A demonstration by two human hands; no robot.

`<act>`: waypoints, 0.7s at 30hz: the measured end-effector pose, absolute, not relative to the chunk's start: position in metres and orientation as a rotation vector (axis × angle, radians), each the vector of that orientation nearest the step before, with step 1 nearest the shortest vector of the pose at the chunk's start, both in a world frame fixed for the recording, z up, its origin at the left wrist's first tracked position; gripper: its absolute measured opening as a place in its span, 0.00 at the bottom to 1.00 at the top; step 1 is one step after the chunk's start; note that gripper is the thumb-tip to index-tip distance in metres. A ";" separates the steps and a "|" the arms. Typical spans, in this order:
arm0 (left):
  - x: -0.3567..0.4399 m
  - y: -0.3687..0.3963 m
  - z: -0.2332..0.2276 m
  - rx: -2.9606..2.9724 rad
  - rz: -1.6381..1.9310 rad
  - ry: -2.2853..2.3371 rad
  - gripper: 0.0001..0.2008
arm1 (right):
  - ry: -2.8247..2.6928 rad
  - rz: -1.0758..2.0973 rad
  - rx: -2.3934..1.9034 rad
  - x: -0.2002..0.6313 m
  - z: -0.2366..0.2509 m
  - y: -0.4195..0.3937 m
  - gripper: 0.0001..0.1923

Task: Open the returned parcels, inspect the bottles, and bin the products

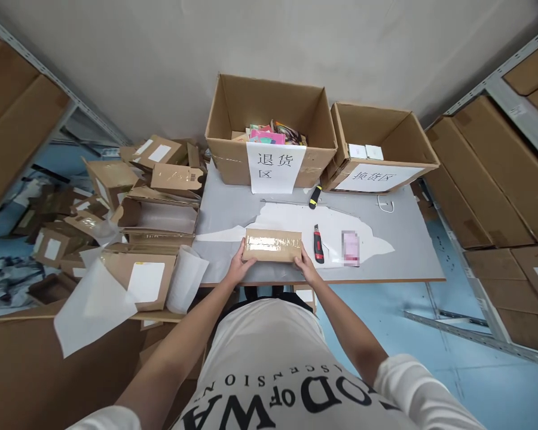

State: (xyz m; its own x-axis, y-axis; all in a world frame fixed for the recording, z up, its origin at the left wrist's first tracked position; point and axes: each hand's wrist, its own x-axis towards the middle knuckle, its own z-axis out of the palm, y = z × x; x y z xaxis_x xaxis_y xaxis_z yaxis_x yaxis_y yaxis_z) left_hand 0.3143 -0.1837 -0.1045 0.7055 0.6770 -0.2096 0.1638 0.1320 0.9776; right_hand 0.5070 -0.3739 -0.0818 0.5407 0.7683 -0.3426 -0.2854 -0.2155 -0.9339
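Black-lettered white cloth T-shirt (pixel 264 340) at 6 o'clock. Left hand (pixel 240 264) and right hand (pixel 305 267) pinch opposite ends of a taped, rectangular brown cardboard box (pixel 273 245) near the grey bench (pixel 226 203) front, presumably for steadiness. Red-and-black plastic cutter (pixel 318 243) at 3 o'clock, apparently within reach.

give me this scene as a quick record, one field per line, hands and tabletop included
left hand: on the left end of a taped brown parcel
left hand point: left hand
right hand: right hand on the right end of the same parcel
parcel lifted or resting: cannot tell
cutters: red-black cutter, yellow-black cutter
right of red-black cutter: pink item, blurred
larger carton: colourful packages
smaller carton: white boxes
left of table: piled brown boxes
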 end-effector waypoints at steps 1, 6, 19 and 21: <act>0.315 -0.184 -0.103 1.424 0.428 0.758 0.49 | -0.455 1.019 -1.473 0.508 -0.083 -0.374 0.49; 0.320 -0.184 -0.096 1.417 0.450 0.806 0.48 | -0.455 1.022 -1.455 0.505 -0.087 -0.374 0.53; 0.290 -0.185 -0.125 1.490 0.402 0.880 0.37 | -0.649 0.911 -1.831 0.513 -0.116 -0.390 0.44; 0.290 -0.183 -0.129 1.544 0.379 0.908 0.29 | -0.695 0.881 -1.862 0.513 -0.116 -0.387 0.39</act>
